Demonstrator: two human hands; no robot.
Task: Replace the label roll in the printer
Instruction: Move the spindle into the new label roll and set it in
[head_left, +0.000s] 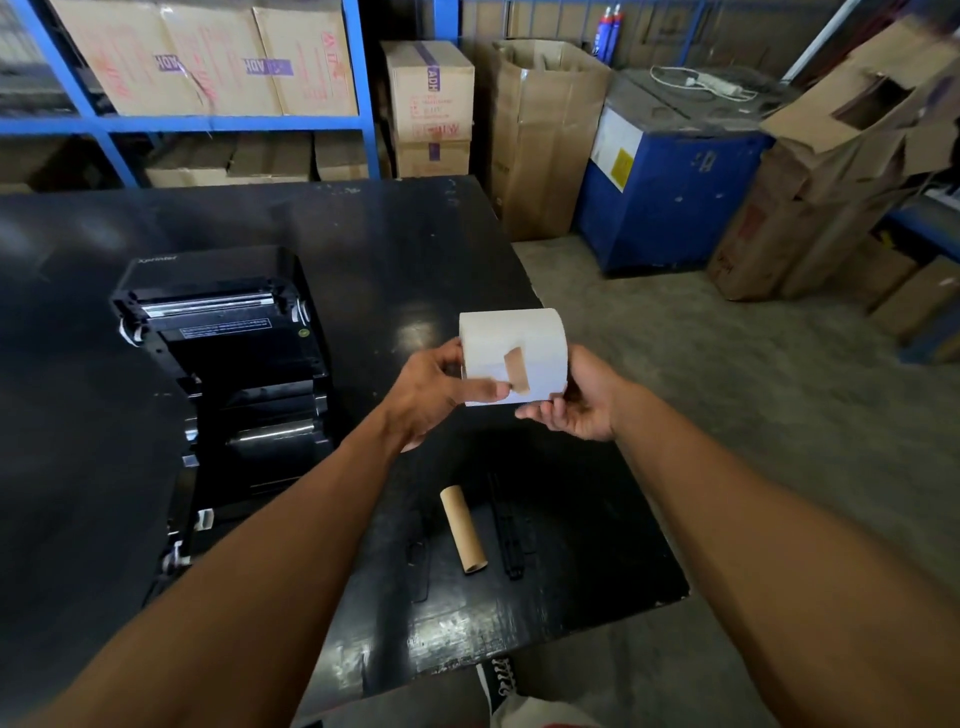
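Head view showed us midway: printer (223, 364) open, empty core (464, 530) on the bench (363, 234), left hand (431, 395) and right hand (582, 400) gripping the taped, not-yet-loaded label roll (519, 340).

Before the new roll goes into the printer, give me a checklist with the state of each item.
1. Printer cover open: ok.
2. Old roll out: ok, the bare cardboard core lies on the table.
3. Label roll gripped: ok, the left hand and right hand both hold it.
4. Roll end freed: not ok, brown tape seals it.
5. Roll bay free of scraps: cannot tell, too dark.
6. Black parts beside the core, likely the roll holder, fitted: not ok, they lie on the table.
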